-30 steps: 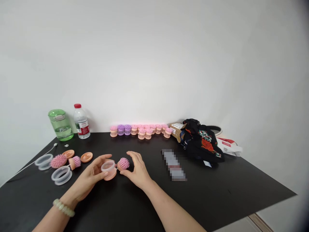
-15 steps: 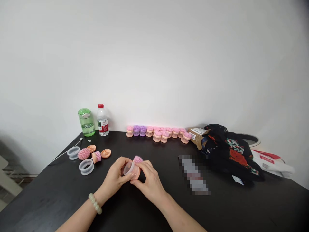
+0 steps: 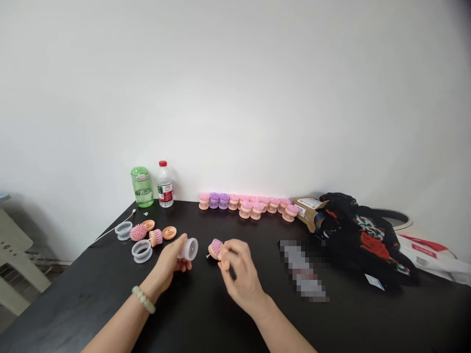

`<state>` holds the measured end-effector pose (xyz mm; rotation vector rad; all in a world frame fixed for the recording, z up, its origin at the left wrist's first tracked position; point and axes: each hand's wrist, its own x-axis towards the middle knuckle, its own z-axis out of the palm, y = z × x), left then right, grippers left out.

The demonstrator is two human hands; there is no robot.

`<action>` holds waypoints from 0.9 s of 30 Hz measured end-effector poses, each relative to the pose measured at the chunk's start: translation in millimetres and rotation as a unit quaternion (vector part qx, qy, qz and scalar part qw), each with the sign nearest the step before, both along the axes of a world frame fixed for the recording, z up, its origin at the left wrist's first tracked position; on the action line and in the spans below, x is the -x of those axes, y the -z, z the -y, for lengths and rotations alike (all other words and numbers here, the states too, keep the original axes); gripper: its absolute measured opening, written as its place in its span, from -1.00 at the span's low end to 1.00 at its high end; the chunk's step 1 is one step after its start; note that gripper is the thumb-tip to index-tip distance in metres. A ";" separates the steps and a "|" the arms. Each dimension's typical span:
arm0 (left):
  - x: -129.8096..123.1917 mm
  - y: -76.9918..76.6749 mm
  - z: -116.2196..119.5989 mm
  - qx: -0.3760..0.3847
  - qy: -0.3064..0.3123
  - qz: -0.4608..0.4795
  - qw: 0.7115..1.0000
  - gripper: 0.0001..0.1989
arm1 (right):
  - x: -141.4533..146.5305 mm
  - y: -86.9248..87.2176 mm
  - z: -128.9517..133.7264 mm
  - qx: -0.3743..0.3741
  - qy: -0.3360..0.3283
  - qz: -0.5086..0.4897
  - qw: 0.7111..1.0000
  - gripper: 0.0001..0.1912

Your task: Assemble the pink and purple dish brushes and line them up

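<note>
The left hand [image 3: 167, 262] curls its fingers around a clear plastic ring [image 3: 190, 249]. The right hand [image 3: 241, 277] seems to pinch a pink bristled brush [image 3: 215, 249] between its fingertips.

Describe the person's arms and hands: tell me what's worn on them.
Both forearms are bare, with no sleeves in view, and neither the left hand nor the right hand wears a glove. A bracelet of round, pale green beads circles the left wrist; nothing shows on the right wrist.
</note>
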<state>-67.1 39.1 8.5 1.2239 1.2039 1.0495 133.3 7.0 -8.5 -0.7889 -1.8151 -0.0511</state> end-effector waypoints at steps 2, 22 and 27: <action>11.5 -4.1 -4.1 -0.077 -0.006 -0.087 0.993 -0.60 | -9.0 4.4 -12.1 0.166 0.028 -0.119 0.979 -0.74; -2.1 34.3 -6.2 -0.349 0.049 -0.584 0.731 -0.42 | 13.9 50.1 -54.1 0.288 0.049 0.051 0.955 -0.41; 18.4 40.7 -31.3 -0.342 0.004 -0.585 0.735 -0.59 | 45.4 53.5 -75.1 0.254 0.037 0.097 0.962 -0.40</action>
